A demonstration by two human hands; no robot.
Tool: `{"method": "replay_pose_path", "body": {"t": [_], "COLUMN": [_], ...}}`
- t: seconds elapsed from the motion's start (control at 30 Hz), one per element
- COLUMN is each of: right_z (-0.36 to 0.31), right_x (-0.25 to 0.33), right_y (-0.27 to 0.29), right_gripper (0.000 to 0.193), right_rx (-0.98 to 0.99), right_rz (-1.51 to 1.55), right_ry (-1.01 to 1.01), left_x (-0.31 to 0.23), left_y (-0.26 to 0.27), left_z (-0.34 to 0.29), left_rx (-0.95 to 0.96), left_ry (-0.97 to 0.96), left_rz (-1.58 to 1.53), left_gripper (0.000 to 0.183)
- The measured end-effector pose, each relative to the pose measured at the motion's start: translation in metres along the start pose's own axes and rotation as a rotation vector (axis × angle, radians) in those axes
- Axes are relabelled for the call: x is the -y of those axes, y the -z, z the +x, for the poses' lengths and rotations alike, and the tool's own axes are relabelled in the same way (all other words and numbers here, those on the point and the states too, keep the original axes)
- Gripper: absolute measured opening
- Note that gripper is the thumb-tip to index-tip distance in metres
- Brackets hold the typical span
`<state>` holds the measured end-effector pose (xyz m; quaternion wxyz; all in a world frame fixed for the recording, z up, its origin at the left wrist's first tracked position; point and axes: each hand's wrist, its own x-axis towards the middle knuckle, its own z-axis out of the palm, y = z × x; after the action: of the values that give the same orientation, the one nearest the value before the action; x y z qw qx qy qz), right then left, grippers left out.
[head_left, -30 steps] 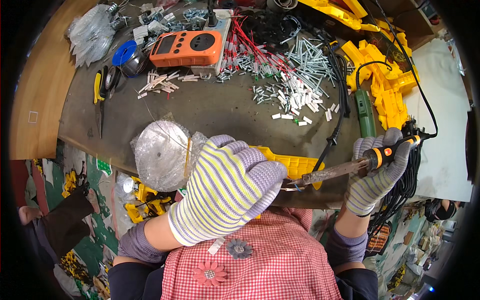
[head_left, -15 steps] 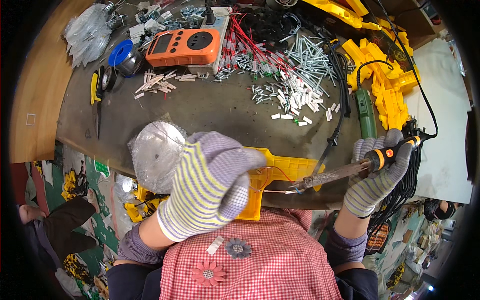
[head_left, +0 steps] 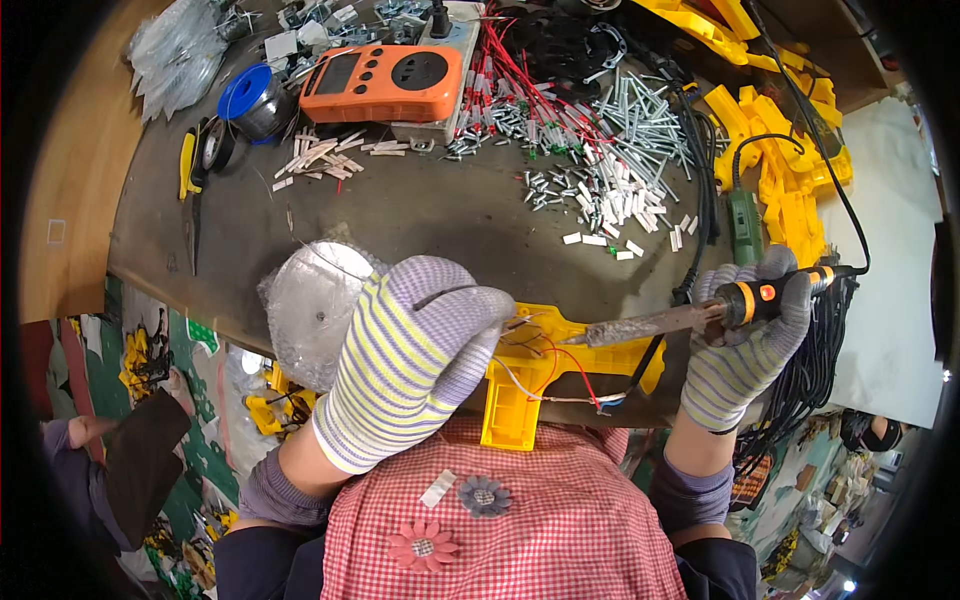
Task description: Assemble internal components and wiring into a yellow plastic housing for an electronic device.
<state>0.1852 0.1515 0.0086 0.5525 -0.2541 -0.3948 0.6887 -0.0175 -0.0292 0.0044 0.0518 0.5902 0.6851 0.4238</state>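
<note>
My right hand is closed around the black and orange handle of a soldering iron. Its worn metal barrel points left, over a yellow plastic housing at the table's front edge. Red and white wires loop out of the housing, with a black cable joining at its right. My left hand, in a striped glove, pinches at the housing's left side. A thin wire runs over a plastic-wrapped disc toward this hand; the pinched fingertips themselves are partly hidden.
An orange multimeter, a blue spool and yellow-handled pliers lie farther back. Screws, small white pieces and yellow housings cover the right side. A green-handled tool sits beyond my right hand.
The soldering iron has moved up and left, off the wire joint, and its tip is nearer my left fingers. The red wires show more fully. My left hand has shifted slightly.
</note>
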Motion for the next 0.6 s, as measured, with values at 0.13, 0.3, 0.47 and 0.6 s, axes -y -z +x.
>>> {"method": "replay_pose_path", "body": {"t": [0.13,0.3,0.47,0.6], "right_z": [0.002,0.001,0.005,0.007], "right_x": [-0.011,-0.017,-0.017,-0.018], "right_y": [0.001,-0.010,0.004,0.007], "right_gripper": [0.028,0.028,0.029,0.030], "right_rx": [0.051,0.033,0.103,0.130], "right_rz": [-0.012,-0.034,0.027,0.024], "right_ry": [-0.017,-0.030,-0.039,-0.030], "left_x": [0.002,0.007,0.007,0.006], "left_y": [-0.004,-0.006,-0.009,-0.008], "left_z": [0.003,0.004,0.006,0.010], "left_rx": [0.015,0.013,-0.009,0.039], "left_ry": [-0.012,0.004,0.003,-0.011], "left_rz": [0.029,0.043,0.078,0.085], "left_gripper": [0.015,0.017,0.018,0.018]}}
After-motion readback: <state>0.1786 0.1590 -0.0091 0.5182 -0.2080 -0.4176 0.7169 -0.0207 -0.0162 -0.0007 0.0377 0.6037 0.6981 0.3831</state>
